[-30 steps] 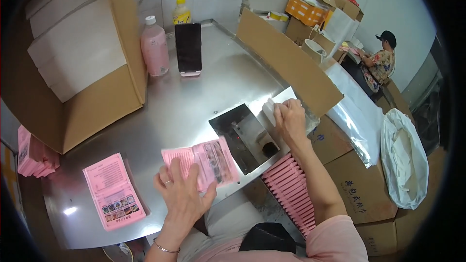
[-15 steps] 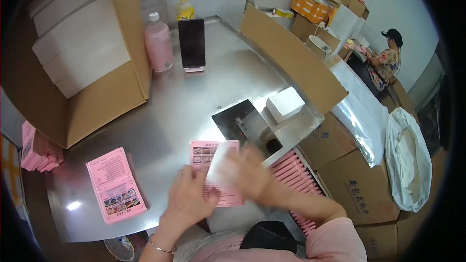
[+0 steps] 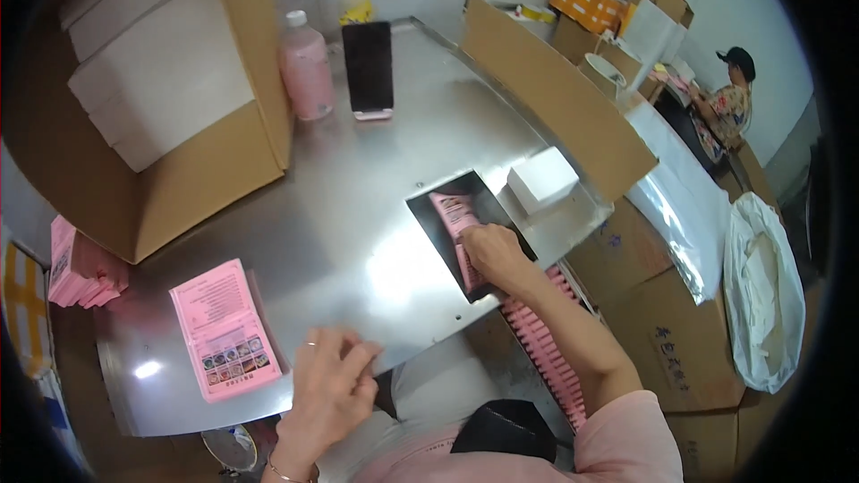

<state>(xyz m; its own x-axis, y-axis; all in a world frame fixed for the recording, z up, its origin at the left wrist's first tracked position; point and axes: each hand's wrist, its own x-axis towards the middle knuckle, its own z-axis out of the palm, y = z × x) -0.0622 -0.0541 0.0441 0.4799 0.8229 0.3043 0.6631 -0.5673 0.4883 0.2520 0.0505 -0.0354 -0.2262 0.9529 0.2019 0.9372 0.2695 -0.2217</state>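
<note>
My right hand point(image 3: 492, 250) presses a pink printed packet point(image 3: 458, 225) down into a dark rectangular opening point(image 3: 447, 201) in the steel table point(image 3: 358, 215). Its fingers close over the packet's near end. My left hand point(image 3: 333, 385) rests at the table's near edge with fingers curled and nothing visible in it. A stack of pink printed leaflets point(image 3: 222, 329) lies just left of that hand. A small white block of sheets point(image 3: 541, 179) sits right of the opening.
A large open cardboard box point(image 3: 179, 125) holds white boxes at the left. A pink bottle point(image 3: 304, 67), a yellow bottle point(image 3: 356, 2) and an upright dark phone point(image 3: 368, 67) stand at the back. Pink packets point(image 3: 546, 340) fill a row below the table. Another person point(image 3: 729, 103) works far right.
Both hands were together on a pink leaflet near the front edge. Now my right hand has carried the pink packet into the dark opening, and my left hand has drawn back to the table edge.
</note>
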